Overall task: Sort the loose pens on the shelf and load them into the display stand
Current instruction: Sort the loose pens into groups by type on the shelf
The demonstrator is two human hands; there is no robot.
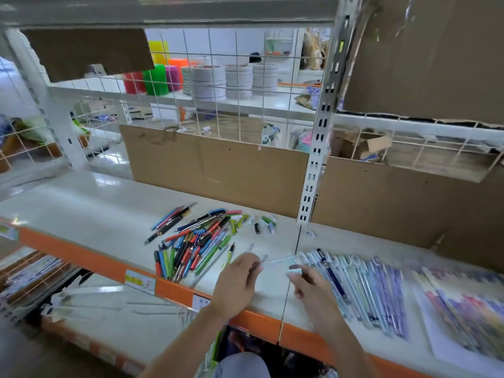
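Fingers (252,264) of the left hand (237,285) are curled, pinching what looks like a thin pale pen (263,260) at one end; motion blur, so exact grip hard to confirm. Right hand (308,285) fingers are curled too, pinching a small pale piece, likely a cap (294,270), near the pen's other end. Both hands sit close together over the shelf (81,211), just above its orange front edge (90,259).

Largest to smallest from the fingers:
- shelf: directly under both hands, runs left-right.
- row of pale blue and purple pens (362,290): just right of the right-hand fingers, laid side by side, long axes running away-left to near-right. Right hand is nearer.
- pile of coloured pens (191,241): up and left of the left-hand fingers, near but not touching, jumbled, mostly pointing away-right. Left hand is nearer.
- small group of pens (170,219): beyond that pile, further left.
- loose caps (263,223): straight beyond the fingers, well apart.

Held pen lies roughly left-right between the two hands. No display stand clearly visible in view; cannot tell where it is. Judgement: sorting step, capping or checking one pen; the sorted row on the right is the likely drop spot, so the right hand would have the short reach. Most of the pile is still unsorted.
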